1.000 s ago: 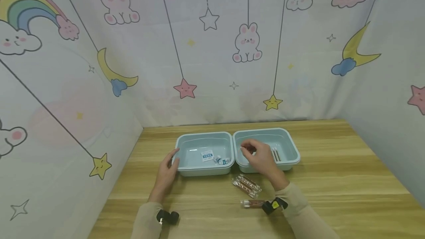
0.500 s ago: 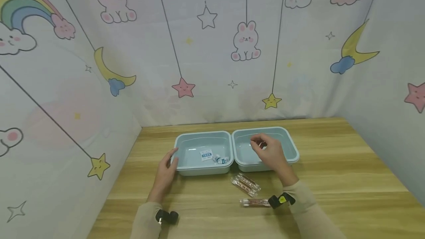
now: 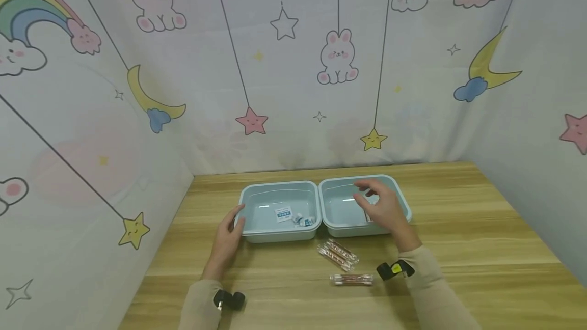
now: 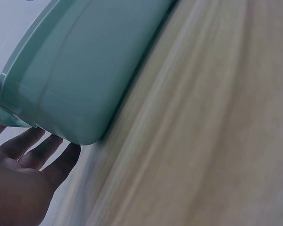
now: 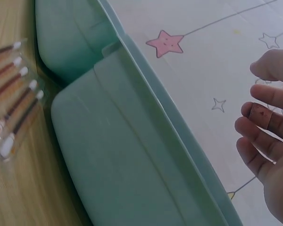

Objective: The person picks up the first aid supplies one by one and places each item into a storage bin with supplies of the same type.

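Note:
My left hand [image 3: 228, 241] holds the left end of a pale blue plastic bin [image 3: 261, 218], thumb over the rim and fingers against the outer wall. In that bin lie a white-and-blue square packet [image 3: 283, 214] and some small crumpled packets [image 3: 304, 221]. Above a second pale blue bin [image 3: 337, 215], my right hand [image 3: 387, 213] hovers with loosely bent fingers and nothing between them. It partly hides dark-stemmed cotton swabs [image 3: 368, 216] in that bin. A band wraps one finger [image 5: 262, 116]. Packaged cotton swabs [image 3: 338, 254] lie in front of the bins.
Another clear pack of cotton swabs [image 3: 352, 280] lies nearer me on the wood-grain table [image 3: 284, 289]. Both bins stand side by side. A printed white cloth backdrop [image 3: 293, 90] rises behind the table and along both sides.
My right hand has moved right across the right bin, and its thumb and fingers have spread apart. The swabs seen earlier there are now mostly covered. The left hand has stayed on its bin.

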The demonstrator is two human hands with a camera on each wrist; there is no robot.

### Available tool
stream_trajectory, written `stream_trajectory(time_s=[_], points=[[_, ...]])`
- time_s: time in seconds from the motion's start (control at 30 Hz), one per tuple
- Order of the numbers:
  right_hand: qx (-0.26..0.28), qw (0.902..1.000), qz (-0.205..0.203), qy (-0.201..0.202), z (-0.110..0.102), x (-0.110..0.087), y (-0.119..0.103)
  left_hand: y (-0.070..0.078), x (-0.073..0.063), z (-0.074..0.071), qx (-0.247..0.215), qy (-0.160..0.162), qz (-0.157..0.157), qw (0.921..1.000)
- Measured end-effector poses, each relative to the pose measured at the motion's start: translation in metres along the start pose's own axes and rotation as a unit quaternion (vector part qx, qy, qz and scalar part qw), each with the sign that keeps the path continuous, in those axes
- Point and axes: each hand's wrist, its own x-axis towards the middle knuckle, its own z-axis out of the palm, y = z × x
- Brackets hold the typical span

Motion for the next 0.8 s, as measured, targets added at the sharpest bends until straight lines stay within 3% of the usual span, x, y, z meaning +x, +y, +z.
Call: stream_trajectory(time_s=[0.3, 0.8], points=[[-0.021, 0.9967, 0.078, -0.007, -0.015, -0.001, 0.015, 0.001, -0.001, 0.000, -0.003, -0.001, 0.002, 1.0000], [-0.045, 0.9907, 0.128, -0.011, -0.032, -0.003, 0.034, -0.006, 0.003, -0.001, 0.010, -0.004, 0.004, 0.9999]])
